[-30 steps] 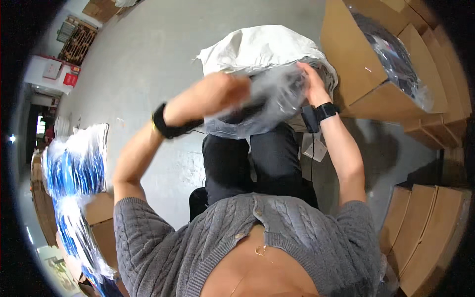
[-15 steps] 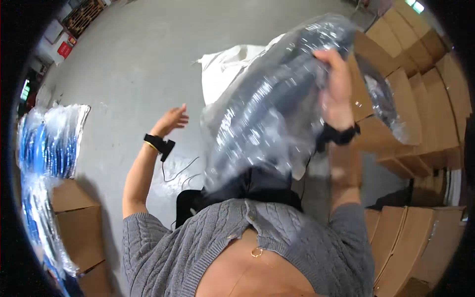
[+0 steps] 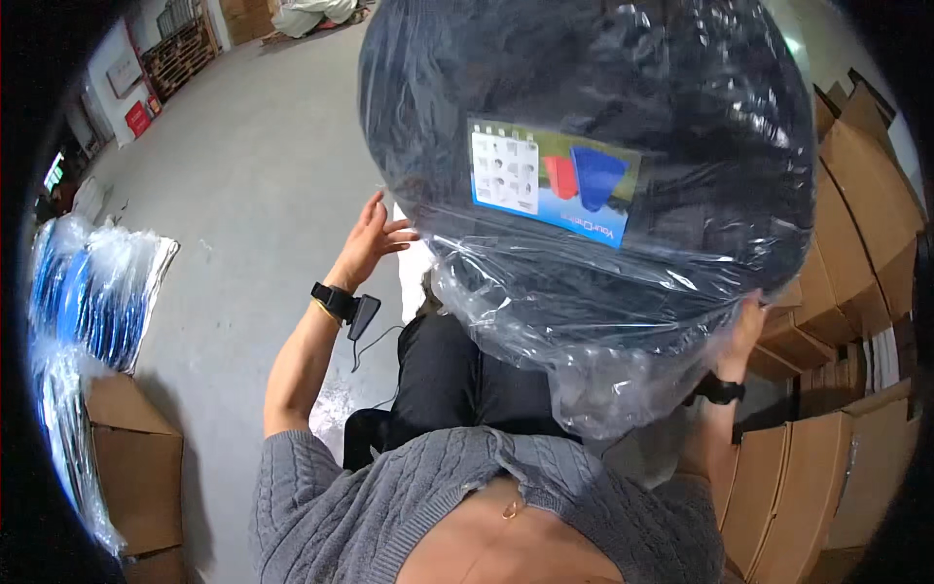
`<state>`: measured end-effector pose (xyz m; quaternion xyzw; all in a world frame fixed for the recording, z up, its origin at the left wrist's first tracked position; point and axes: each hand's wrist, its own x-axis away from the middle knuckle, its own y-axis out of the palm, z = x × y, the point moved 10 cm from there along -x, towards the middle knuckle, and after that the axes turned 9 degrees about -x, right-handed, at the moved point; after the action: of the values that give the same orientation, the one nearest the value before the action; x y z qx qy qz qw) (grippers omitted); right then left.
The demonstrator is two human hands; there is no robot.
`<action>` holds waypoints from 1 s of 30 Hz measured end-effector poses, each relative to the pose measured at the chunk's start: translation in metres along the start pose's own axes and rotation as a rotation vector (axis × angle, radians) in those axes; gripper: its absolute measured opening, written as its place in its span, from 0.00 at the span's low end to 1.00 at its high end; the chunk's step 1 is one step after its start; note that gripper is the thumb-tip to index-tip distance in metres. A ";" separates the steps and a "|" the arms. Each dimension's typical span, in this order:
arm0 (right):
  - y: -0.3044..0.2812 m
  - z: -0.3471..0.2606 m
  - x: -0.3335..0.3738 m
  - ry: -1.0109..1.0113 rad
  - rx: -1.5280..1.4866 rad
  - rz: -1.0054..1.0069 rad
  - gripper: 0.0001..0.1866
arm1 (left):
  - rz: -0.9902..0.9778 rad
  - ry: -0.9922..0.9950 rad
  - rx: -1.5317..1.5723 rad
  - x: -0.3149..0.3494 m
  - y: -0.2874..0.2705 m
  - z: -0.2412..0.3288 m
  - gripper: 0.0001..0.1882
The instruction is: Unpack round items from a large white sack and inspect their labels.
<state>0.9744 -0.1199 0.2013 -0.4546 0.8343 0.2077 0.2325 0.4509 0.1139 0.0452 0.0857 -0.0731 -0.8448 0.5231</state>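
Observation:
A large, round, flat black bundle (image 3: 700,146) in a clear plastic bag is raised in front of me, its broad face turned my way. Under the film lies a printed card (image 3: 555,182) with blue and red shapes. My right hand (image 3: 745,336) grips the bundle's lower right edge; its fingers are partly hidden behind the plastic. At the lower left rim my left hand (image 3: 368,238) is open with fingers spread, close to the bag; whether a fingertip touches it I cannot tell. Loose plastic (image 3: 623,389) hangs from the bottom above my lap.
Cardboard boxes (image 3: 803,477) stand along my right side. To the left, a stack of blue items in shiny clear wrap (image 3: 97,292) rises beside another carton (image 3: 136,462). A bit of white sheet (image 3: 413,273) shows behind the bundle. A thin cable (image 3: 375,341) trails from my left wrist.
The bagged bundle has swung from edge-on to face-on, showing the card. My right hand has moved down and outward with it. My left hand has shifted right, nearer the bag.

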 end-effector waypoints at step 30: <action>0.044 0.085 0.064 0.498 -0.334 -0.623 0.48 | 0.375 0.267 -0.698 0.137 0.003 0.217 0.23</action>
<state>0.9229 -0.0926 0.1022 -0.7525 0.6427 0.1437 -0.0010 0.3456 -0.0029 0.2482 -0.0028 0.2717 -0.6903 0.6706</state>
